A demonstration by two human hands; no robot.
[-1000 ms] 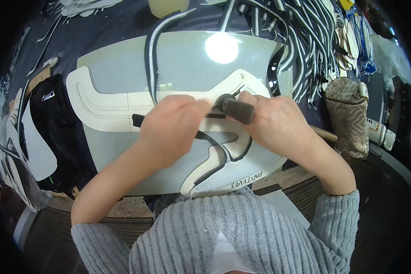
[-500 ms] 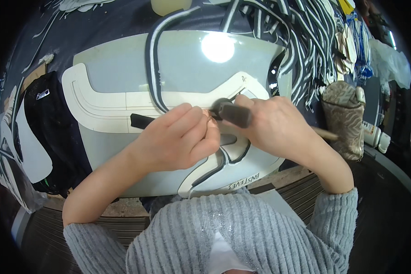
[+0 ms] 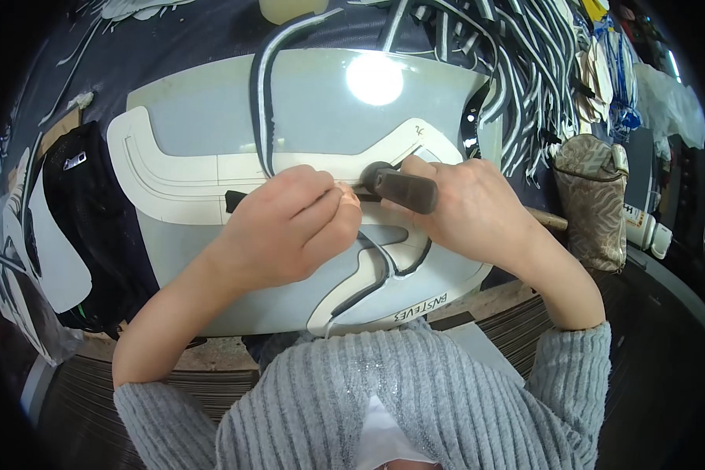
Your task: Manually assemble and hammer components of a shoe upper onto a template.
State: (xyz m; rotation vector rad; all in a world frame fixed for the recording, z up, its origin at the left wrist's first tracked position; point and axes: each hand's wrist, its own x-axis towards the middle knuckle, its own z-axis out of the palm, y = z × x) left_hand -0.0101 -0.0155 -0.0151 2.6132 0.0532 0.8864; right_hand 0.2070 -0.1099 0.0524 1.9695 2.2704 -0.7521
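My right hand (image 3: pixel 474 207) is closed around a hammer (image 3: pixel 406 190), its dark head toward my left hand and the end of its wooden handle showing past my wrist. Fingers pinched, my left hand (image 3: pixel 290 223) holds a dark strip with a pale edge (image 3: pixel 262 102) that curves down from the far side. Beneath both hands lies a cream pattern piece (image 3: pixel 160 192) with drawn lines. A black strip end (image 3: pixel 233 201) pokes out left of my left hand. What sits right under the fingertips is partly hidden.
A smooth grey board (image 3: pixel 188 270) carries the work, with a second cream piece (image 3: pixel 333 313) edged in dark strip near me. Many striped strips (image 3: pixel 525 70) hang at the far right. A patterned pouch (image 3: pixel 591 200) and white bottle (image 3: pixel 642 227) stand right; black fabric (image 3: pixel 94 227) lies left.
My left hand has shifted slightly left and covers more of the black strip end. The hammer head has moved a little to the right and turned slightly.
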